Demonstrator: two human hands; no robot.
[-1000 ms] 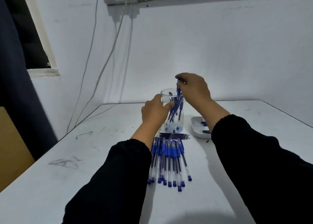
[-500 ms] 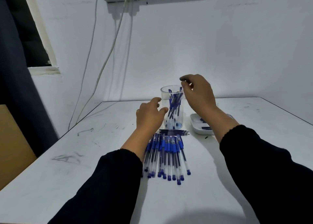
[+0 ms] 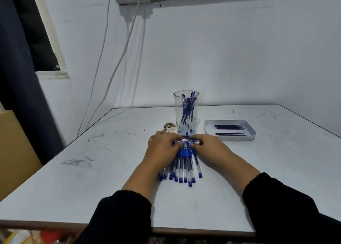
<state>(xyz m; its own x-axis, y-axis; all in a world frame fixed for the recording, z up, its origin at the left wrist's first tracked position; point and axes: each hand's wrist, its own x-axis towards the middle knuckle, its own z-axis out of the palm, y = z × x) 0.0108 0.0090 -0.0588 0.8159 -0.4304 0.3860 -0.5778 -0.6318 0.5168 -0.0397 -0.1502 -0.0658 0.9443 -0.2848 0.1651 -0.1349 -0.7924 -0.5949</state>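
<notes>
Left hand (image 3: 162,148) and right hand (image 3: 209,148) sit close together mid-frame on the far end of the pens (image 3: 184,168). Fingers are curled by the refills (image 3: 185,138), can't tell if they're gripping. Cup (image 3: 186,112) is right behind.

Held both forearms stretched forward and angled inward, black sleeves ending short of the bare wrists. Held the left hand (image 3: 162,149) and the right hand (image 3: 208,148) low, palm down, side by side. Curled the fingers of each inward, tips nearly meeting. Could not tell pinch from touch.
</notes>
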